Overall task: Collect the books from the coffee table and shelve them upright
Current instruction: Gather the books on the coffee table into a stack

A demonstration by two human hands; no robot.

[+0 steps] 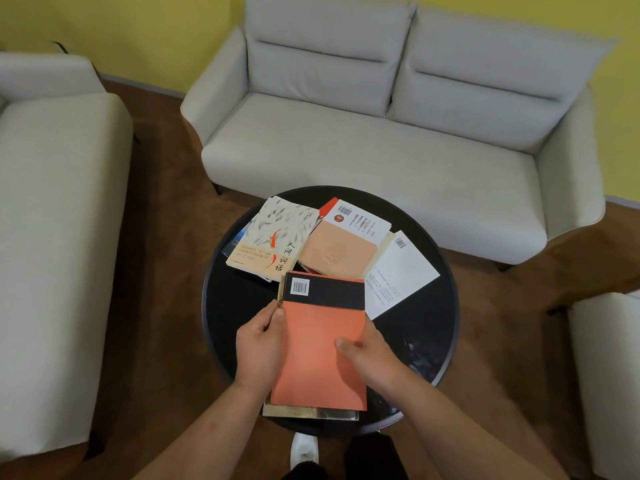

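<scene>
Your left hand (260,344), right hand (369,358) grip orange book (320,355), topping small stack at coffee table (431,323) near edge. Fish-cover book (273,233), peach book (337,252), white book (401,271) uncollected toward far edge. Nothing shelved yet.

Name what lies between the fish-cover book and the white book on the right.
Head view: a peach-and-white book lies between the fish-cover book and the white book.

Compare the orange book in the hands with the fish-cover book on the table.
The orange book is plain orange with a black band and barcode; the fish-cover book is cream with painted fish and a title. The left hand and right hand grip the orange book; the fish-cover book lies untouched. Both are paperbacks over the black coffee table.
</scene>
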